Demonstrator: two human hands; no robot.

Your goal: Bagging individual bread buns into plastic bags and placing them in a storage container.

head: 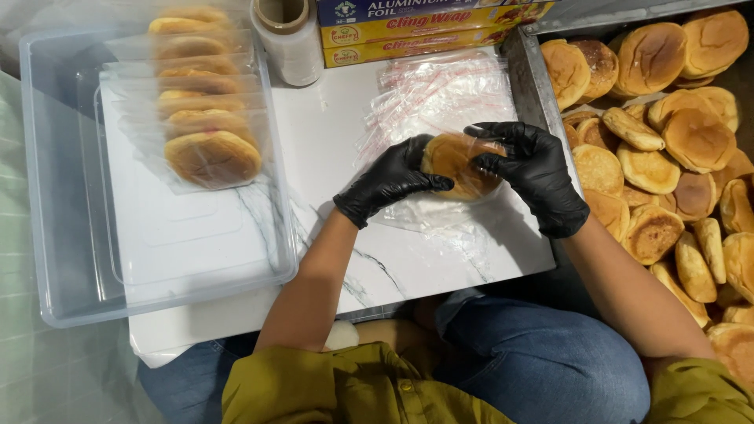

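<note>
Head view, looking down: two hands in black gloves meet over a white marble worktop (408, 259). The left hand (390, 179) and right hand (532, 174) each close their grip on one round golden bun in a clear plastic bag (458, 163), above a pile of empty clear bags (440, 94). Left, a clear plastic box (63, 259) holds bagged buns. Right, a metal tray (528, 67) holds loose buns.

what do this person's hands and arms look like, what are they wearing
Both the left hand and the right hand wear glossy black disposable gloves that end at the wrist. The forearms are bare, with olive-green sleeves pushed up near the elbows.
</note>
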